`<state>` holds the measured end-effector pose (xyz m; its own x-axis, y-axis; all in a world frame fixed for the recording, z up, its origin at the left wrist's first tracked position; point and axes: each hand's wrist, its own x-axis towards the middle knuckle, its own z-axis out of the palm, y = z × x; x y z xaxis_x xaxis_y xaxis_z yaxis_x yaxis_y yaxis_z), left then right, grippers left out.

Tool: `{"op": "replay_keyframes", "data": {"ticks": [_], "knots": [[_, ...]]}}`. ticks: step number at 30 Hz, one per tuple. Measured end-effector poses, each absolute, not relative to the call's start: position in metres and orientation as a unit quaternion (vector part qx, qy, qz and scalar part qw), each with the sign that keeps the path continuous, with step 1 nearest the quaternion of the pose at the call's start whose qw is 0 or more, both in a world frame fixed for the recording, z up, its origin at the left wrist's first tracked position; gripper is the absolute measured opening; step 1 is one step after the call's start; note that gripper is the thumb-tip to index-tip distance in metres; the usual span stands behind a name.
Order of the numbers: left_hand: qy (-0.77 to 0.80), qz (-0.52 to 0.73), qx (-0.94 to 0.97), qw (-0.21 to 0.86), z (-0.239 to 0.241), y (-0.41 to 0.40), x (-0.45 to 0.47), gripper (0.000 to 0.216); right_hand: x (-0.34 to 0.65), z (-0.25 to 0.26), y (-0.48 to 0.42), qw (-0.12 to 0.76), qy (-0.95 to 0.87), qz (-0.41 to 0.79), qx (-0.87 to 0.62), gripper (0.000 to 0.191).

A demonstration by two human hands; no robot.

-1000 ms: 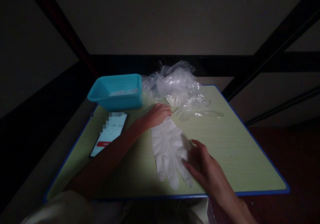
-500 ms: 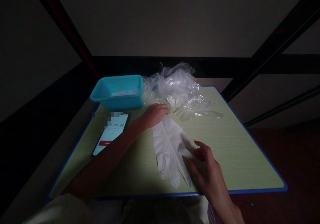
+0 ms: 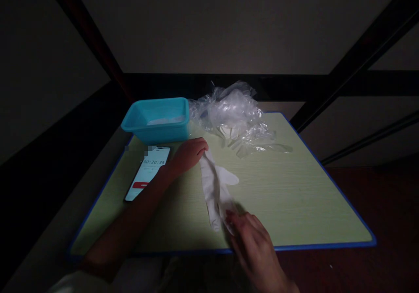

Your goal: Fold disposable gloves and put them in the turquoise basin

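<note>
A white glove (image 3: 209, 184) lies on the table with its cuff at the far end and its fingers toward me. My left hand (image 3: 190, 154) is closed on the cuff. Folded lengthwise, the glove has its thumb sticking out to the right. My right hand (image 3: 253, 243) pinches the right-hand glove fingers near the table's front edge, its own fingers slightly blurred. Past my left hand lies a crumpled clear plastic bag (image 3: 232, 105), with more white gloves (image 3: 229, 131) showing at its front.
A turquoise plastic basket (image 3: 160, 132) with something white inside stands at the back left. Beside my left forearm lies a phone (image 3: 153, 160) showing a timer. The pale table (image 3: 304, 197) has a blue edge, with a wall behind it.
My right hand has moved left and taken the glove's fingers, folding its right side inward. My left hand has shifted slightly left, still holding the cuff.
</note>
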<state>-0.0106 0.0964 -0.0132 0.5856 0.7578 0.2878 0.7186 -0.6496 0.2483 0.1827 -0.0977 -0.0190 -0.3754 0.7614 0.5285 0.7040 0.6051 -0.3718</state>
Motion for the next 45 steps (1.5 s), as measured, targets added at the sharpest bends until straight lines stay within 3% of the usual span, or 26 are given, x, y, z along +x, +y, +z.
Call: {"op": "replay_keyframes", "data": {"ticks": [6,15,20,33,36,41,43,45], "knots": [[0.428,0.180,0.882,0.074,-0.023,0.089,-0.020,0.019,0.178,-0.024,-0.101,0.285,-0.855,0.005,-0.434,0.033],[0.426,0.202,0.876,0.107,-0.016,0.068,-0.007,0.040,0.182,-0.015,-0.101,0.288,-0.858,0.000,-0.425,0.030],[0.452,0.161,0.838,0.260,-0.007,0.044,0.010,0.023,0.183,-0.014,-0.101,0.280,-0.860,0.006,-0.426,0.030],[0.438,0.162,0.743,0.480,-0.007,0.036,0.006,0.030,0.184,-0.017,-0.102,0.272,-0.862,0.037,-0.426,0.033],[0.437,0.145,0.743,0.486,0.001,0.027,-0.005,0.026,0.186,-0.018,-0.102,0.276,-0.863,0.040,-0.421,0.032],[0.355,0.073,0.777,0.515,0.018,0.025,-0.018,0.042,0.190,-0.012,-0.095,0.267,-0.862,0.065,-0.426,0.031],[0.356,0.092,0.802,0.471,0.018,0.029,-0.012,0.033,0.190,-0.009,-0.087,0.256,-0.859,0.069,-0.437,0.030],[0.434,0.177,0.823,0.322,0.011,0.035,-0.001,0.023,0.188,-0.008,-0.077,0.232,-0.860,0.072,-0.449,0.031]]}}
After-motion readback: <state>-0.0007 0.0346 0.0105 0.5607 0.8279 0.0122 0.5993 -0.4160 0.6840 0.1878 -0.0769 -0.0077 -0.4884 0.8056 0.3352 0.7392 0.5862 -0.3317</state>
